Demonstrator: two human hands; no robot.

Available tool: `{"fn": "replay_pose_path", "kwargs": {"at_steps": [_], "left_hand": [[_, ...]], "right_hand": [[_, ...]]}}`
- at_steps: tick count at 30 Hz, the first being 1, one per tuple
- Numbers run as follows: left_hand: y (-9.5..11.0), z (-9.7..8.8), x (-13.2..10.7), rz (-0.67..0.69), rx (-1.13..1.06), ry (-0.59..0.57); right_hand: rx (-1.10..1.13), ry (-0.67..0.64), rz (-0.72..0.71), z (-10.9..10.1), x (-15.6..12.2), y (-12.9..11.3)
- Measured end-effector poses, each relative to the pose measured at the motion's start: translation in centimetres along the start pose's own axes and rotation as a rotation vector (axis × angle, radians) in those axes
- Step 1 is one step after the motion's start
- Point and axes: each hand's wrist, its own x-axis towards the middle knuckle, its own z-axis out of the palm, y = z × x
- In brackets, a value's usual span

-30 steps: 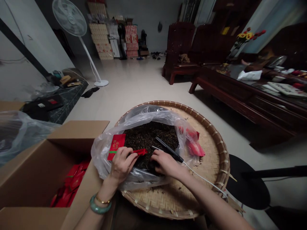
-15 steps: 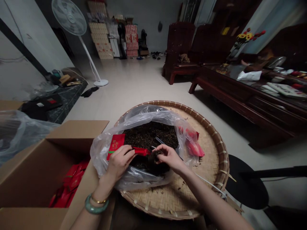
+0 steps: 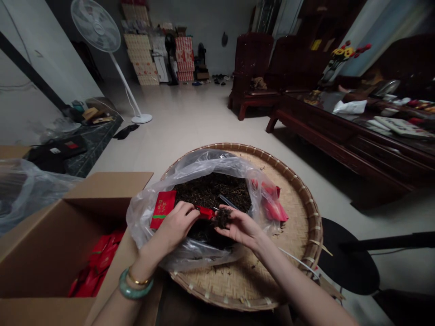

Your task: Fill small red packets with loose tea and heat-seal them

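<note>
A narrow red packet (image 3: 205, 212) is gripped in my left hand (image 3: 180, 224), its end pointing right. Close to that end, my right hand (image 3: 243, 228) cups a clump of dark dried tea leaves (image 3: 222, 218) in its curled fingers. Both hands are over a clear plastic bag (image 3: 144, 217) full of loose tea (image 3: 207, 186), which sits on a round woven bamboo tray (image 3: 295, 203). Another red packet (image 3: 163, 209) with gold writing lies flat at the bag's left side. A clear plastic strip (image 3: 227, 201) rests on the tea behind my right hand.
Left of the tray stands an open cardboard box (image 3: 37, 258) with red packets (image 3: 100, 262) inside. More red packaging (image 3: 273, 207) lies on the tray's right. A black round base (image 3: 350, 258) is beside the tray, a dark wooden table (image 3: 326, 140) beyond, a white fan (image 3: 142, 118) further off.
My right hand has turned and loosened its fingers, so the tea clump shows more. My left hand has shifted slightly right and up along the red packet. The view has moved a little.
</note>
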Motion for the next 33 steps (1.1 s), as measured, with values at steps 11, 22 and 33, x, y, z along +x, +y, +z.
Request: {"fn": "replay_pose_path", "kwargs": {"at_steps": [11,22,33], "left_hand": [[0.5,-2.1,1.0,0.042,0.141,-0.146],[1.6,0.1,2.6,0.066,-0.062,-0.137],[0.4,0.4,1.6,0.161,0.049,-0.004]], "right_hand": [[0.156,0.019,0.0,0.9,0.3,0.2],[0.022,-0.095,-0.164,4.5,-1.9,-2.3],[-0.714,-0.019,-0.22,5.8,-1.0,-2.8]]}}
